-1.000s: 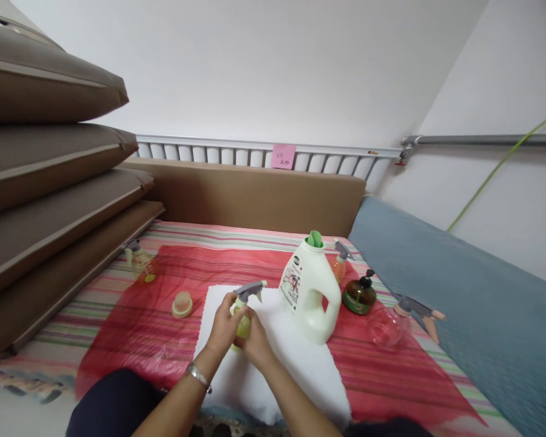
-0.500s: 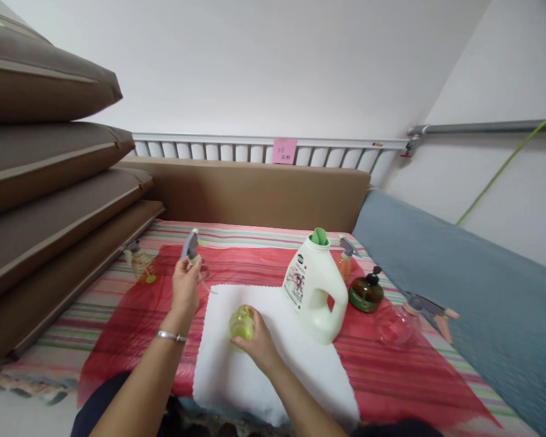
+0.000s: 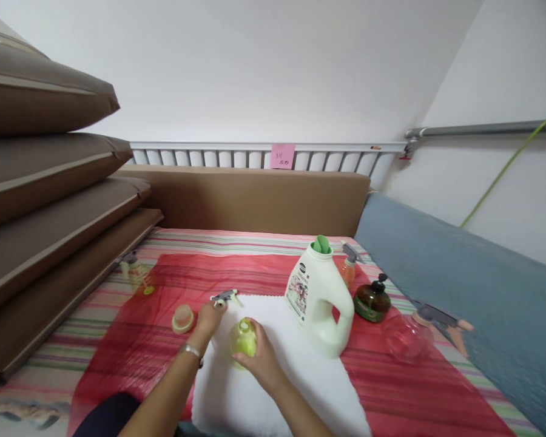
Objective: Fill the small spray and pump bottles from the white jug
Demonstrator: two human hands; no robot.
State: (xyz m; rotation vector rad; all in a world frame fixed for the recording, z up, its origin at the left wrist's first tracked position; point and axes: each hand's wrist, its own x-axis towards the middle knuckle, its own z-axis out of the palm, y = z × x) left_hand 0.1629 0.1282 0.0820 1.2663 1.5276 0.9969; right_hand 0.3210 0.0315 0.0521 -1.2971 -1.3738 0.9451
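My left hand (image 3: 209,318) is closed at the grey and pale-yellow trigger spray head (image 3: 227,295), low at the back left edge of the white cloth (image 3: 300,388); the fingertips are partly hidden. My right hand (image 3: 261,352) wraps round the side of a small clear yellow bottle (image 3: 242,341), which stands upright with its neck uncovered. To the right is a large pale-green jug (image 3: 321,303) with a green pour spout in its mouth. A pale round cap (image 3: 182,318) lies left of my left hand.
A yellow spray bottle (image 3: 139,274) stands at the left. On the right are an orange spray bottle (image 3: 347,270), a brown pump bottle (image 3: 372,300) and a clear spray bottle (image 3: 407,337). Brown cushions (image 3: 64,188) are stacked at the left, and a blue panel (image 3: 459,285) borders the right.
My left hand has lowered and moved right, bringing the spray head from the air down to the cloth's edge. The pale cap has come into view. My right hand keeps hold of the yellow bottle.
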